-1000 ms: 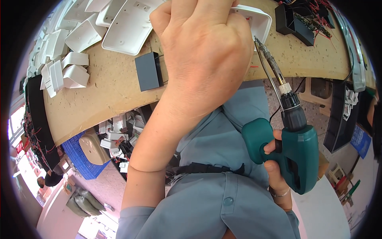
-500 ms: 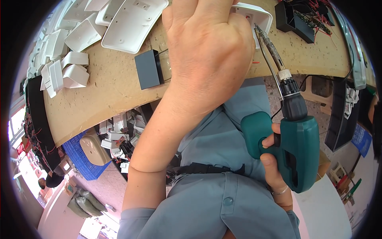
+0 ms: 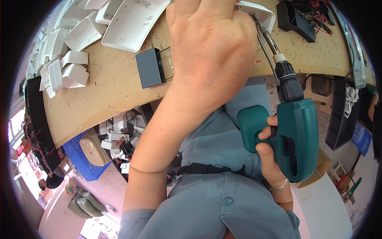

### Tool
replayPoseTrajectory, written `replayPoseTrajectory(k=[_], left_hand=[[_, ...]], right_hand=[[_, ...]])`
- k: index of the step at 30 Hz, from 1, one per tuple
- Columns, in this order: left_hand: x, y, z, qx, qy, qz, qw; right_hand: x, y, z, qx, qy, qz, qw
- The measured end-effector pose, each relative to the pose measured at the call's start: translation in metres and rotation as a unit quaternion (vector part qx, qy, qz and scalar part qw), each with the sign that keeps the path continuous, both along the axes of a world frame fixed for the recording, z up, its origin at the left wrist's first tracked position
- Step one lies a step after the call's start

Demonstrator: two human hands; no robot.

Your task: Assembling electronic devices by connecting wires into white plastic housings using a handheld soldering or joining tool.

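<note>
My left hand [image 3: 211, 55] is stretched over the bench, back uppermost, with its fingers bent away and cut off by the top edge. What they grip is hidden. Just right of it, a shallow white plastic housing [image 3: 266, 12] shows partly from behind the knuckles. My right hand [image 3: 270, 161] is wrapped round the handle of a green soldering gun [image 3: 299, 127], a finger at its black trigger. The gun points up and away; its dark tip and a thin metal feed tube reach over the white housing beside my left hand. Whether the tip touches anything I cannot make out.
A dark grey box [image 3: 149, 68] sits on the cardboard-coloured bench [image 3: 103, 95] left of my wrist. White plastic housings [image 3: 133, 24] pile up at the far left. At the far right stands a black bin [image 3: 292, 24] with circuit boards and red wires. A blue crate [image 3: 81, 155] is below.
The soldering gun has moved up and slightly left, bringing its tip further over the white housing and closer to my left hand. My left hand has shifted slightly right.
</note>
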State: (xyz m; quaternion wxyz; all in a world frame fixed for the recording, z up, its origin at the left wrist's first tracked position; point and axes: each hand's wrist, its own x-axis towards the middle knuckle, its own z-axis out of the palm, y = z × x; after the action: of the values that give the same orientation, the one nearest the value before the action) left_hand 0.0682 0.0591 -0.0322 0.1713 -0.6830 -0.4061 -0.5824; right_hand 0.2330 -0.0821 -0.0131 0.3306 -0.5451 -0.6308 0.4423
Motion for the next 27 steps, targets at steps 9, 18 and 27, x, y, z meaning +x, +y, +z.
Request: replayPoseTrajectory(k=[9, 18, 27], left_hand=[[0.0, 0.001, -0.001, -0.005, -0.004, -0.011, 1.0], [0.001, 0.003, -0.002, -0.009, -0.004, -0.021, 1.0], [0.001, 0.003, 0.0, -0.01, -0.003, -0.032, 0.999]], right_hand=[[-0.002, 0.004, 0.001, -0.016, -0.009, 0.015, 1.0], [-0.009, 0.002, 0.0, -0.01, 0.011, -0.055, 0.998], [-0.013, 0.004, 0.002, 0.028, -0.004, -0.036, 0.999]])
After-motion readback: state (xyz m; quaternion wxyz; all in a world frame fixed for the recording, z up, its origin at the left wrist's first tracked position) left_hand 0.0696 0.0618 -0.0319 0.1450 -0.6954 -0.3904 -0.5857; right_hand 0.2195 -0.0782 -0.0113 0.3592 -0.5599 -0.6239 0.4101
